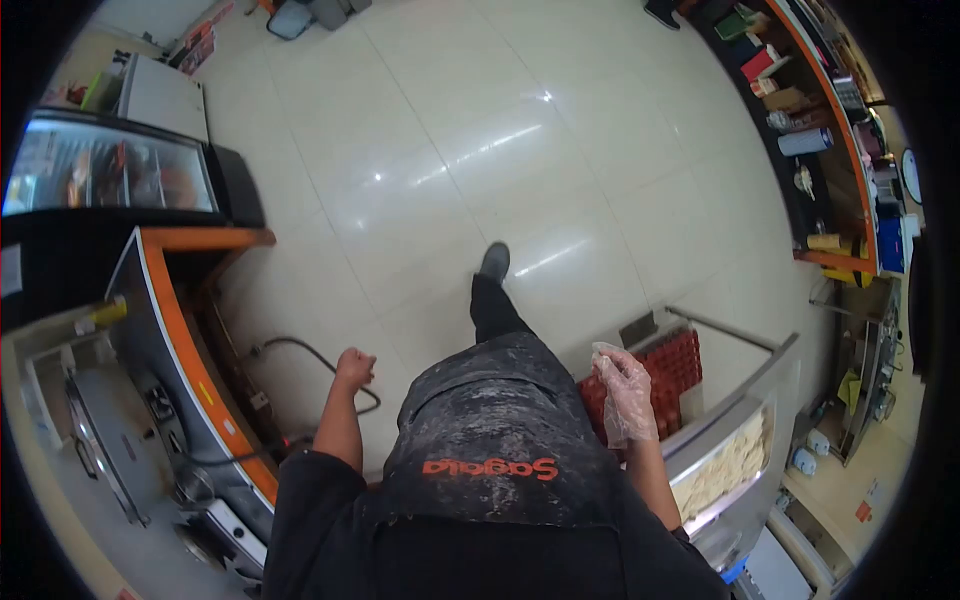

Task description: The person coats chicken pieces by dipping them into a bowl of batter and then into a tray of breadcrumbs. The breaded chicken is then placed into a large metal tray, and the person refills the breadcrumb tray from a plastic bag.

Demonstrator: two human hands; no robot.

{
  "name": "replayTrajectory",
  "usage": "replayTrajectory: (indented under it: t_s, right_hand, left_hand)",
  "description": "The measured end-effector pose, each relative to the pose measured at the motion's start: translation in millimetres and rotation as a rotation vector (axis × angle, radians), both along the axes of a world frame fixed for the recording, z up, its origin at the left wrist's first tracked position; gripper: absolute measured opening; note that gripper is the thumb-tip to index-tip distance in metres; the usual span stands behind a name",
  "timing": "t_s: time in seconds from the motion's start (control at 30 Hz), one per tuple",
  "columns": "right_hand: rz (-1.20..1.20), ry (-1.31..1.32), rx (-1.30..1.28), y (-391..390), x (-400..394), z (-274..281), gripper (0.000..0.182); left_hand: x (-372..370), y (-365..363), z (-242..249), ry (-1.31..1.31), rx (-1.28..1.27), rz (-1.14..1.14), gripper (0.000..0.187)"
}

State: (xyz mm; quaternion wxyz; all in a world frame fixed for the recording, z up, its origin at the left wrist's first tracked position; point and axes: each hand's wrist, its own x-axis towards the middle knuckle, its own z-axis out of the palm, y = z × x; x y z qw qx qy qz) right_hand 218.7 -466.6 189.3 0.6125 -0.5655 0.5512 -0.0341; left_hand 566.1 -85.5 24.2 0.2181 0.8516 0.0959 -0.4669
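My left hand is bare and hangs beside my body, its fingers curled into a loose fist with nothing visible in it. A dark hose or cable loops on the floor close by. On my right hand is a loose, clear plastic glove. Its fingers are bent in and closed, and whether they hold anything is hidden. That hand is above a red slatted crate or mat, near a metal-edged container of pale dough-like mass. Between my hands is my black apron, dusted with white powder.
Glossy tiled floor stretches ahead, with my shoe on it. At left stand an orange-edged counter and a glass display case. Loaded shelves line the right. Another person's shoe shows at the top.
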Motion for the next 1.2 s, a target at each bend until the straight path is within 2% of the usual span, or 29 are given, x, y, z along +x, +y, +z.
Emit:
replayTrajectory:
  t_s: [0.03, 0.1, 0.17, 0.27, 0.4, 0.53, 0.6, 0.63, 0.67, 0.7, 0.73, 0.77, 0.8, 0.83, 0.87, 0.9, 0.97, 1.0, 1.1, 1.13, 1.17, 1.2]
  right_hand:
    - [0.075, 0.042, -0.038, -34.7, 18.7, -20.4, 0.035]
    - [0.232, 0.14, -0.103, -100.9, 62.2, -57.7, 0.04]
    - [0.43, 0.11, -0.237, -171.1, 125.0, -85.5, 0.044]
    - [0.663, 0.126, -0.377, -271.5, 258.4, -45.4, 0.046]
    - [0.701, 0.05, -0.396, -396.2, 409.6, -25.3, 0.049]
    - [0.708, 0.136, -0.491, -504.7, 493.5, -54.3, 0.052]
    - [0.654, 0.211, -0.569, -556.7, 480.5, -124.4, 0.056]
    - [0.628, 0.347, -0.534, -571.5, 458.3, -153.7, 0.059]
    - [0.642, 0.49, -0.486, -583.6, 426.0, -203.2, 0.058]
    - [0.884, 0.667, -0.34, -598.3, 389.8, -246.7, 0.052]
    - [0.691, 0.61, -0.213, -593.6, 313.5, -341.6, 0.046]
    - [0.559, 0.747, 0.141, -587.5, 318.2, -290.4, 0.043]
    - [0.439, 0.925, 0.457, -579.9, 321.3, -239.0, 0.041]
    - [1.033, 0.758, -0.014, -575.0, 284.1, -237.1, 0.04]
    - [1.101, 0.691, -0.036, -571.3, 259.7, -243.0, 0.044]
    - [0.955, 0.739, 0.151, -568.1, 267.3, -231.8, 0.044]
    - [0.543, 0.842, 0.48, -579.9, 311.3, -220.7, 0.043]
    - [0.458, 0.848, 0.546, -591.8, 329.9, -226.5, 0.043]
    - [0.449, 0.8, 0.579, -668.0, 406.3, -246.1, 0.044]
    - [0.474, 0.792, 0.582, -702.0, 432.5, -251.5, 0.044]
    - [0.493, 0.795, 0.58, -743.7, 458.0, -254.5, 0.045]
    - [0.515, 0.807, 0.567, -789.5, 487.7, -259.4, 0.045]
  left_hand:
    - [16.3, -21.4, 7.8, 0.012, 0.014, -0.013, 0.021]
    - [41.7, -25.7, -10.6, 0.034, -0.049, 0.098, 0.024]
    - [57.3, -52.3, 12.1, 0.085, -0.077, 0.177, 0.021]
    - [75.5, -66.1, 16.2, 0.307, -0.187, 0.397, 0.018]
    - [81.7, -97.8, -5.5, 0.427, -0.039, 0.222, 0.014]
    - [135.5, -162.4, -49.4, 0.483, 0.066, -0.036, 0.011]
    - [199.8, -214.5, -69.5, 0.478, 0.081, -0.197, 0.01]
    - [239.5, -244.5, -80.0, 0.455, 0.078, -0.332, 0.01]
    - [287.2, -278.6, -88.9, 0.407, 0.076, -0.522, 0.01]
    - [345.1, -317.3, -101.4, 0.319, 0.073, -0.808, 0.01]
    - [405.4, -364.1, -102.5, 0.17, 0.05, -1.092, 0.01]
    - [468.1, -410.0, -102.7, 0.0, 0.037, -1.314, 0.01]
    - [527.8, -461.6, -90.3, -0.164, 0.002, -1.414, 0.01]
    - [588.3, -518.0, -71.1, -0.344, -0.019, -1.503, 0.01]
    - [644.4, -580.3, -51.6, -0.342, 0.052, -1.519, 0.009]
    - [693.6, -643.1, -33.3, -0.342, 0.12, -1.54, 0.008]
    - [769.6, -760.3, -2.9, -0.285, 0.049, -1.123, 0.014]
    - [774.6, -836.9, 41.5, -0.226, -0.124, -0.264, 0.028]
    - [828.8, -971.2, 38.9, -0.202, -0.143, -0.133, 0.036]
    - [834.8, -1006.0, 36.2, -0.179, -0.15, -0.016, 0.029]
    - [858.8, -1001.7, -10.3, -0.272, -0.167, -0.853, 0.019]
    - [872.5, -1015.9, -23.8, -0.68, -0.255, -1.552, 0.016]
